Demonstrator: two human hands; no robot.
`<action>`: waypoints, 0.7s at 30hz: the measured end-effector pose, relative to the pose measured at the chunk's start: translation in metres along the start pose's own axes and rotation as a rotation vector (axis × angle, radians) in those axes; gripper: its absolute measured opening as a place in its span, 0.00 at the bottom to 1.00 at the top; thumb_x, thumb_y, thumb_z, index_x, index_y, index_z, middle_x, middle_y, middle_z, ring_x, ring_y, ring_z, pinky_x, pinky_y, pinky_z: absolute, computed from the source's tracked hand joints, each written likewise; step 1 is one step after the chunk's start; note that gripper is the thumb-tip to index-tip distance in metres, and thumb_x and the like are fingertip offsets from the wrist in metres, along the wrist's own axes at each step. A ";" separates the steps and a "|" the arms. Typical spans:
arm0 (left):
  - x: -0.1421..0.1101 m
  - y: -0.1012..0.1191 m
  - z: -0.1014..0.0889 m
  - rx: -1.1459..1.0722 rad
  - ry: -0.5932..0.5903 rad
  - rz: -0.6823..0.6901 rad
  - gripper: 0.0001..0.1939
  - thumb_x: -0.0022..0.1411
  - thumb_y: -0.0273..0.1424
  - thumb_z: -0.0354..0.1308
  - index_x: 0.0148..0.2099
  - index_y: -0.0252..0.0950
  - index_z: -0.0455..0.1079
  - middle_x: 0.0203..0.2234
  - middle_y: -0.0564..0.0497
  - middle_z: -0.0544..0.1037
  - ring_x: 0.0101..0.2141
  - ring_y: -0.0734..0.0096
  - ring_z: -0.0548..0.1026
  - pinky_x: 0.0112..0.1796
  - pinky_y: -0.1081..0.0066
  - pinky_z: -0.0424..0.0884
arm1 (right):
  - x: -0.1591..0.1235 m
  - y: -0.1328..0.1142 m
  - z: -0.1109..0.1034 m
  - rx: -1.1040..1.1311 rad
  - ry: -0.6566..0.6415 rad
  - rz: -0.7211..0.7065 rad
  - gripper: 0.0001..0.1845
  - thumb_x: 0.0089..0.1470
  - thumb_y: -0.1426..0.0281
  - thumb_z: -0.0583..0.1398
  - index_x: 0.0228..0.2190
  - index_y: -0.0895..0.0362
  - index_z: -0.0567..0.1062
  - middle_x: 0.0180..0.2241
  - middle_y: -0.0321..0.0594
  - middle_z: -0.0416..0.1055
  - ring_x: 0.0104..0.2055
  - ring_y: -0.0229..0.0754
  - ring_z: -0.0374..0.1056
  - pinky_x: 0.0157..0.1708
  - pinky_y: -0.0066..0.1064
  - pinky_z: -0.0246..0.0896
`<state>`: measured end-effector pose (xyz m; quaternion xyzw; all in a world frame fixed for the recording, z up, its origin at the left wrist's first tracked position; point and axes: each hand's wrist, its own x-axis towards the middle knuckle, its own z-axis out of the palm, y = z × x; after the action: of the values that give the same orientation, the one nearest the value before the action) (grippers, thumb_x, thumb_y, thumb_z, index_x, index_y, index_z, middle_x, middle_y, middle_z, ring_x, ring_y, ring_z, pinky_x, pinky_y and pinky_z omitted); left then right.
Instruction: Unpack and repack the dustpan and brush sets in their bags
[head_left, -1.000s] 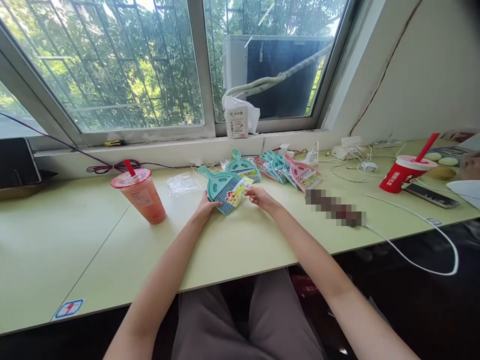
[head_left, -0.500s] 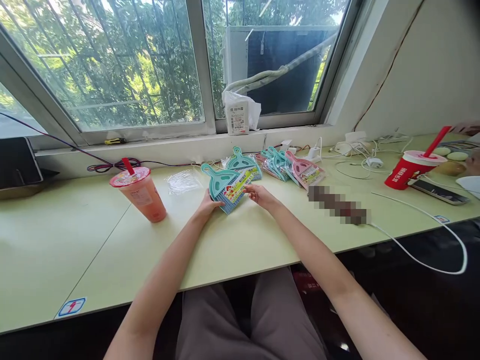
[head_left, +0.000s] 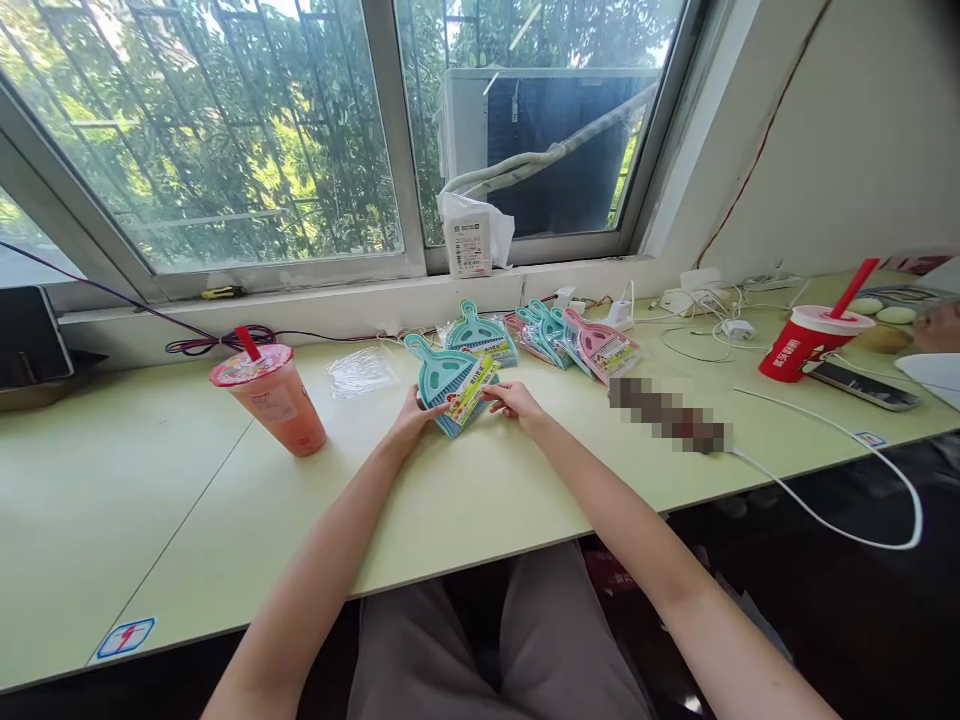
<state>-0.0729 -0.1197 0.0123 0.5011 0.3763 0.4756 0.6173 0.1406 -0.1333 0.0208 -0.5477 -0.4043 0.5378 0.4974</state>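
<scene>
Left hand gripping teal dustpan by edge; right hand pinching its label card; plastic cup and pink dustpan on either side.

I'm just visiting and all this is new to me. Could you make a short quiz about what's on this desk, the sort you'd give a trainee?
1. True or false: the left hand touches the teal dustpan.
2. What colour is the dustpan furthest right in the row by the window? A pink, B yellow, C black.
3. What lies on the desk between the teal dustpan and the orange drink cup?

Key: 1 true; 2 A; 3 a clear plastic wrapper.
</scene>
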 end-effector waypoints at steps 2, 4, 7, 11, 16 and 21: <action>0.001 0.000 -0.001 0.011 0.027 0.016 0.42 0.38 0.30 0.76 0.54 0.37 0.59 0.47 0.41 0.76 0.46 0.53 0.77 0.47 0.51 0.75 | -0.002 -0.001 0.001 0.031 -0.020 0.026 0.06 0.52 0.70 0.65 0.28 0.62 0.78 0.33 0.45 0.80 0.17 0.29 0.66 0.11 0.21 0.45; 0.002 0.000 -0.002 0.002 0.045 0.039 0.42 0.37 0.29 0.76 0.53 0.38 0.59 0.48 0.42 0.76 0.46 0.54 0.77 0.46 0.53 0.75 | -0.003 -0.003 0.001 0.132 -0.032 0.057 0.05 0.52 0.70 0.64 0.29 0.60 0.78 0.33 0.42 0.80 0.19 0.29 0.67 0.13 0.20 0.49; 0.003 0.002 -0.002 -0.031 0.055 0.050 0.40 0.39 0.31 0.76 0.52 0.38 0.59 0.49 0.42 0.75 0.46 0.56 0.77 0.46 0.56 0.76 | -0.007 -0.007 0.002 0.305 -0.060 0.091 0.04 0.54 0.69 0.63 0.32 0.57 0.77 0.33 0.37 0.80 0.22 0.28 0.69 0.16 0.19 0.53; 0.003 0.002 -0.002 -0.051 0.063 0.047 0.39 0.40 0.34 0.75 0.52 0.38 0.59 0.47 0.42 0.76 0.43 0.58 0.78 0.44 0.56 0.76 | -0.011 -0.009 0.005 0.255 -0.103 0.040 0.05 0.54 0.69 0.63 0.32 0.58 0.77 0.34 0.38 0.80 0.22 0.29 0.70 0.18 0.20 0.54; 0.004 -0.001 0.000 -0.027 0.054 0.064 0.41 0.38 0.33 0.75 0.52 0.37 0.59 0.45 0.43 0.76 0.44 0.56 0.77 0.44 0.56 0.76 | -0.005 0.006 0.014 -0.013 -0.014 -0.101 0.07 0.56 0.71 0.61 0.27 0.60 0.73 0.29 0.42 0.79 0.18 0.33 0.70 0.14 0.22 0.48; 0.004 -0.002 0.001 0.025 0.081 0.083 0.42 0.33 0.27 0.76 0.51 0.37 0.60 0.48 0.42 0.74 0.50 0.50 0.74 0.46 0.54 0.75 | 0.006 0.020 0.019 -0.133 0.100 -0.197 0.10 0.53 0.69 0.63 0.23 0.58 0.69 0.23 0.36 0.75 0.11 0.30 0.59 0.14 0.24 0.50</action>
<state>-0.0708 -0.1166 0.0111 0.5043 0.3857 0.5162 0.5749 0.1208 -0.1291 0.0015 -0.5632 -0.4656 0.4304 0.5299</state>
